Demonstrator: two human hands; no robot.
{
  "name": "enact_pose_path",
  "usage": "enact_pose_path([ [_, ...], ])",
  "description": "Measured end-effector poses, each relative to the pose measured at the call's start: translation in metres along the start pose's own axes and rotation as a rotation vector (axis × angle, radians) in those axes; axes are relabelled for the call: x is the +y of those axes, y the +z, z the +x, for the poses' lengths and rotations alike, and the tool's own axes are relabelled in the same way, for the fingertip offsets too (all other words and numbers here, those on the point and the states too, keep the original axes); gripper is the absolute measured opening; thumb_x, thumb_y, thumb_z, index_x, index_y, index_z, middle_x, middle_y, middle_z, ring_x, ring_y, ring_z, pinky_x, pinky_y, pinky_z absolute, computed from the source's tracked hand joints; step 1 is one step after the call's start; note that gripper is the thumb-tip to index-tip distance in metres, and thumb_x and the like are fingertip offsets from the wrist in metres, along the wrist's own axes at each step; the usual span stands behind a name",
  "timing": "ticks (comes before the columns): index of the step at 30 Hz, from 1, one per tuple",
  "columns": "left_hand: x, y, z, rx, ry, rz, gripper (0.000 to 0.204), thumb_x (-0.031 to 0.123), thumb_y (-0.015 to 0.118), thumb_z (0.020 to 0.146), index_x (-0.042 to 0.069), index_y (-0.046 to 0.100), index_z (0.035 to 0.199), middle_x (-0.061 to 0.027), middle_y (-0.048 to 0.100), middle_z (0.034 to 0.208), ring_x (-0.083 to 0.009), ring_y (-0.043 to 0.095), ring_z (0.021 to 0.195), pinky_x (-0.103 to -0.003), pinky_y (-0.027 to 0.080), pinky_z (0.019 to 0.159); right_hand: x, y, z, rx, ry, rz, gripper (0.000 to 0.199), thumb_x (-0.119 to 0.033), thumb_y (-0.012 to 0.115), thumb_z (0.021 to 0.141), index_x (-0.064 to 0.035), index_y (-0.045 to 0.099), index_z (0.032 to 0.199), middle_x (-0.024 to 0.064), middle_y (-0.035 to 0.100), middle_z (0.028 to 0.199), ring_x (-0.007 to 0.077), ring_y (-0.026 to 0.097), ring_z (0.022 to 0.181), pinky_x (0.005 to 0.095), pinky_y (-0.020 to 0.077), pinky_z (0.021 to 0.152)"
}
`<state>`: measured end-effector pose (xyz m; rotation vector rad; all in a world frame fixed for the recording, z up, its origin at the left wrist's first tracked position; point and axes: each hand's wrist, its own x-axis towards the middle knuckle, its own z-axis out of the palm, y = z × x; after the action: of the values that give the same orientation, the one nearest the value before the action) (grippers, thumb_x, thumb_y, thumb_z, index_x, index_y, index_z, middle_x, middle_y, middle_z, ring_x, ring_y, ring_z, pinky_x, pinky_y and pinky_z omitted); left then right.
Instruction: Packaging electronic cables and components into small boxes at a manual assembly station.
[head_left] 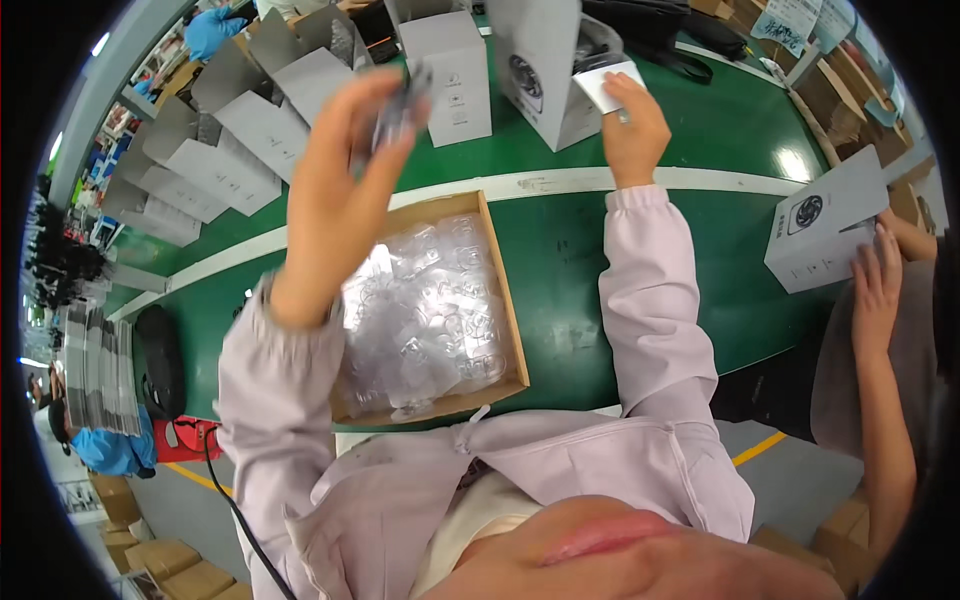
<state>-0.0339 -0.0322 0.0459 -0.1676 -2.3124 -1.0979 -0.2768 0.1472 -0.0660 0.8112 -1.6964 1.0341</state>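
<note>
My left hand [340, 180] is raised above the far edge of a shallow cardboard tray [512, 340], its fingers closed on a small clear-and-dark plastic piece [398, 112] blurred by motion. Heaped in the tray are many clear plastic pieces [430, 310]. Farther right, my right hand [637, 130] pinches a white flap [610, 88] at the open top of a grey-white box [535, 85] with a dark round picture on its side. Something dark shows inside that box, partly hidden by the flap.
Several open grey-white boxes [250, 125] stand in a row at the far left of the green table [560, 260]. At right, a co-worker's hands [878, 275] hold a similar box [825, 220]. A black bag [655, 35] lies at the back; a black case [158, 360] lies at left.
</note>
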Motion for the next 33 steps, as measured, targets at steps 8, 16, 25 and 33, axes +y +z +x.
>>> enact_pose_path([
  [8,-0.086,0.053,0.172,0.202,0.407,0.624,0.020,0.004,0.045,0.079,0.003,0.049,0.099,-0.0167,0.059,0.084,-0.0309,0.059,0.077,-0.039,0.046,0.064,-0.016,-0.014,-0.024,0.050,0.180,-0.069,0.034,-0.006,0.060,0.071,-0.0014,0.050,0.103,0.0152,0.051,0.110,0.0313,0.047,0.104,0.0374,0.0374,0.087],
  [16,-0.106,0.041,0.147,-0.087,0.390,0.608,0.020,0.006,0.046,0.076,0.004,0.049,0.096,-0.0184,0.057,0.079,-0.0350,0.055,0.072,-0.043,0.044,0.063,0.007,0.001,-0.083,-0.081,0.429,-0.015,0.041,-0.009,0.061,0.072,-0.0016,0.045,0.108,0.0149,0.047,0.111,0.0300,0.047,0.099,0.0371,0.0370,0.086],
  [25,-0.128,0.068,0.181,-0.299,0.218,0.649,0.024,0.004,0.047,0.075,0.000,0.048,0.098,-0.0207,0.057,0.085,-0.0362,0.055,0.081,-0.042,0.043,0.070,0.003,0.009,-0.088,-0.197,0.655,0.155,0.042,-0.010,0.060,0.074,-0.0038,0.043,0.112,0.0111,0.047,0.109,0.0194,0.052,0.090,0.0324,0.0400,0.081],
  [33,-0.138,0.065,0.184,-0.268,0.203,0.746,0.027,0.005,0.050,0.072,0.003,0.051,0.099,-0.0206,0.057,0.089,-0.0348,0.056,0.079,-0.041,0.045,0.071,0.005,0.011,-0.091,-0.240,0.744,0.248,0.040,-0.007,0.058,0.078,-0.0022,0.041,0.114,0.0096,0.047,0.112,0.0141,0.053,0.085,0.0277,0.0424,0.076],
])
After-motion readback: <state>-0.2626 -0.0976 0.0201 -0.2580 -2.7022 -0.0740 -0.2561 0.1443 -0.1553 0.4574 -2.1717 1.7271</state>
